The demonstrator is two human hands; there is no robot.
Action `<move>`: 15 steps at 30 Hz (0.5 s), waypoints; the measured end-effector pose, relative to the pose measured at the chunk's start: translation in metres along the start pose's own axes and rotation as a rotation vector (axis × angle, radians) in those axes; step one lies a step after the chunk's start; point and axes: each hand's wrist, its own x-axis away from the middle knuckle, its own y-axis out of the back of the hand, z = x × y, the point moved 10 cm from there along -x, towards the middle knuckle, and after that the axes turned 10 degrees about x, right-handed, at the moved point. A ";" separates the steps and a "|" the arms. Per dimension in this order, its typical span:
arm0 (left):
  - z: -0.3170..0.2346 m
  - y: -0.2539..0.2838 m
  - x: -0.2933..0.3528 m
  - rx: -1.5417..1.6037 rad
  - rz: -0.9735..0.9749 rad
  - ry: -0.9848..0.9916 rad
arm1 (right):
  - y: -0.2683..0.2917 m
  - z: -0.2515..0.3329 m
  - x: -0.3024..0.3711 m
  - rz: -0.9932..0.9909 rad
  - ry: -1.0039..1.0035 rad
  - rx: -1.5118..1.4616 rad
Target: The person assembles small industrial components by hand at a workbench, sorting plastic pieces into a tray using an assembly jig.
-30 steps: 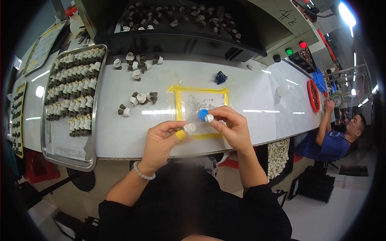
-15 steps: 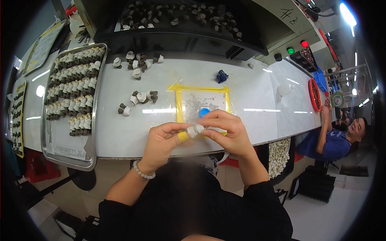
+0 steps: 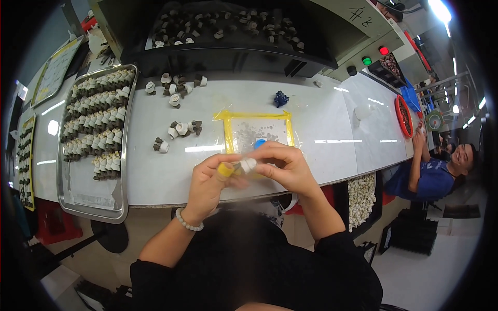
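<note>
White figure [image 3: 248, 165], blurred, held above front edge of counter [image 3: 161, 184], at fingertips of right hand [image 3: 291, 168]. Right thumb and forefinger narrow, pinching figure. Left hand [image 3: 205, 181], yellow wrap [image 3: 225, 169] on thumb, meets figure's other side; fingers narrow but blurred, cannot tell whether gripping. Blue cap [image 3: 260, 143] just behind right fingers, on yellow-taped sheet [image 3: 284, 136]. Dark blue lump [image 3: 281, 98] toward counter's back edge. Metal tray [image 3: 93, 214] at counter's left end, holding rows of figures [image 3: 96, 122].

White worktable [image 3: 321, 116] above pale floor [image 3: 441, 269], bright tube light [image 3: 439, 13] at upper right
</note>
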 end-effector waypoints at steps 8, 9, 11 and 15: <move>-0.003 0.000 0.004 -0.116 0.044 -0.044 | 0.022 -0.052 0.017 -0.198 -0.155 -0.973; -0.004 0.001 0.004 -0.099 0.058 -0.043 | 0.027 -0.055 0.019 -0.224 -0.144 -0.967; -0.005 0.001 0.005 -0.079 0.050 -0.045 | 0.030 -0.059 0.022 -0.236 -0.066 -1.155; -0.007 -0.003 0.007 -0.111 0.054 -0.105 | 0.051 -0.071 0.032 -0.258 -0.003 -1.243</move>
